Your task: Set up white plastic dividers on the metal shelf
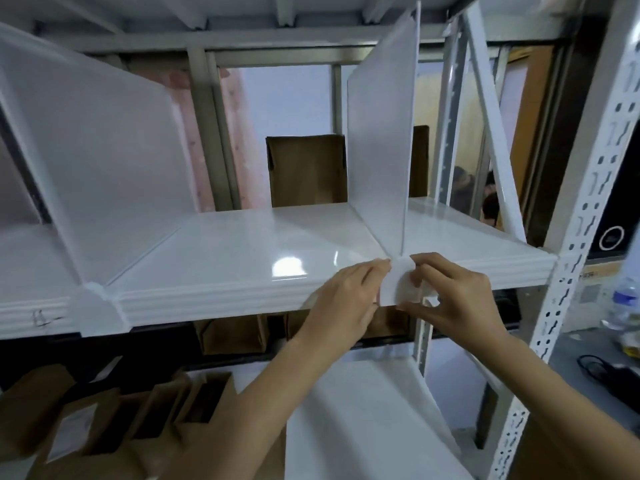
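Note:
A translucent white plastic divider (384, 143) stands upright on the white metal shelf (242, 244), right of the middle. Its white front clip (394, 282) hooks over the shelf's front lip. My left hand (346, 296) presses against the clip's left side with its fingers. On the clip's right side, my right hand (450, 292) pinches it between thumb and fingers. A second divider (104, 161) stands upright further left, with its own clip (98, 310) over the lip.
A perforated white upright post (575, 265) frames the shelf on the right. Brown cardboard boxes (308, 171) sit behind the shelf, and others below it (104, 417). A large white sheet (363, 420) leans below my arms. At the far right stands a plastic bottle (625, 303).

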Motion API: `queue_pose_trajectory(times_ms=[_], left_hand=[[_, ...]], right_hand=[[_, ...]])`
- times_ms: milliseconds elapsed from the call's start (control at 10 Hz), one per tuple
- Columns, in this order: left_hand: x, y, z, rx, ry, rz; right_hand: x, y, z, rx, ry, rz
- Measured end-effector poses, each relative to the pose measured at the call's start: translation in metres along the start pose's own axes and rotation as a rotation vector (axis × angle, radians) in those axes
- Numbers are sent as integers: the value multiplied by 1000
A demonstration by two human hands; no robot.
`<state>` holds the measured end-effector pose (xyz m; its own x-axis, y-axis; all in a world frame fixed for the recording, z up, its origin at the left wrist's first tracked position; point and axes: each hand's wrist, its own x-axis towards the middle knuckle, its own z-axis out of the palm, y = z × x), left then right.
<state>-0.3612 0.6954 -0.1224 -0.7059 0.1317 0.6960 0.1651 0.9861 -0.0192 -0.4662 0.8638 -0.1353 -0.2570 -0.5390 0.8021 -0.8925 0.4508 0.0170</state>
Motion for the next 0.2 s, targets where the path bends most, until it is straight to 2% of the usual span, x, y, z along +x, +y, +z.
queue_pose_trajectory(times_ms=[100,200], left_hand=[[-4,-4,-17,-201,-105,-69],[-20,-13,-42,-362,-104,-165]], right_hand=[[5,-16,-4,12,-52,88],[-6,-33,-13,71,-20,218]])
